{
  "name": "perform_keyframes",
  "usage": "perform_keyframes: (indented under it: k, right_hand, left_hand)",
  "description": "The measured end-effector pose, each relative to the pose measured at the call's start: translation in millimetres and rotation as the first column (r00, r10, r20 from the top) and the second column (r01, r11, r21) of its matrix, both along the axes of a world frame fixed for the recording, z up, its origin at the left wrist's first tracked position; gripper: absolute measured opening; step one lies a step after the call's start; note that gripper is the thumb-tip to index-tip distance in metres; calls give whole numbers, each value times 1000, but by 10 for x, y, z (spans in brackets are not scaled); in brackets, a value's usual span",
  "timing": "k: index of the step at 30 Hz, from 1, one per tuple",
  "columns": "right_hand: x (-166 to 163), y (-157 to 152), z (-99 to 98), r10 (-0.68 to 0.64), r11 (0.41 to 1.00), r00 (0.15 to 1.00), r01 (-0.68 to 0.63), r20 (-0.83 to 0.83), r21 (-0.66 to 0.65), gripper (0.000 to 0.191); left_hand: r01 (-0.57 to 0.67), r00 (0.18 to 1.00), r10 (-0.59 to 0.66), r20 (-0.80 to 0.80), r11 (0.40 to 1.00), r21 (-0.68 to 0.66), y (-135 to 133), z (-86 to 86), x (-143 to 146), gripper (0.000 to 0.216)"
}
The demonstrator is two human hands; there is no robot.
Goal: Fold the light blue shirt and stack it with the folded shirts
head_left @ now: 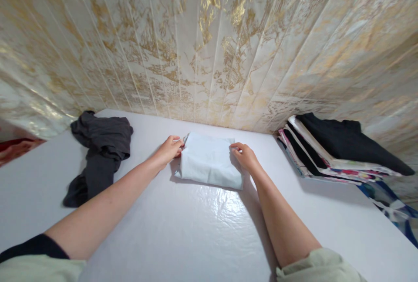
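Observation:
A light blue garment (209, 162), folded into a rough rectangle, lies flat on the white table. My left hand (170, 149) is closed on its left edge, near the far corner, where some layers stick out. At the opposite side, my right hand (244, 155) pinches the right edge with bent fingers. Part of each hand's grip is hidden by the fingers and the cloth, which still rests on the tabletop.
A crumpled dark grey garment (106, 142) lies to the left. On the right is a stack of folded clothes (339, 151) with a black one on top. Blue patterned fabric (392, 208) hangs at the right table edge (385, 225). Behind the table hangs a gold-patterned curtain (202, 46).

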State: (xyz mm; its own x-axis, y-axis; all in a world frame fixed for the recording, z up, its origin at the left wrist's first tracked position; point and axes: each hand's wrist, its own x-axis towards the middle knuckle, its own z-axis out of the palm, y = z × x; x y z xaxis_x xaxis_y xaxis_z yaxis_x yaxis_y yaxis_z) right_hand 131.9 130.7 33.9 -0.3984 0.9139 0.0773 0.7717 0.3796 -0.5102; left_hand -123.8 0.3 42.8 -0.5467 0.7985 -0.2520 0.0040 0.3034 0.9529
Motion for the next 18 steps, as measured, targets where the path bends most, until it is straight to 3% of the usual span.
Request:
perform_keyframes:
  k: [4, 8, 12, 18]
  right_hand:
    - [219, -98, 102, -53, 994, 998, 48, -38, -103, 40]
    - [447, -462, 135, -39, 963, 985, -7, -167, -270, 41]
    - [501, -871, 93, -87, 894, 920, -97, -382, -437, 50]
    - [464, -1103, 41, -202, 872, 828, -91, -523, -482, 60]
  left_hand:
    - [163, 983, -161, 90, 987, -9, -405, 43, 53, 38]
    - [262, 965, -260, -37, 961, 85, -688, -4, 135, 58]
    - [283, 957, -272, -98, 952, 114, -750, -37, 219, 68]
    - [272, 946, -240, -216, 954, 130, -748, -105, 252, 62]
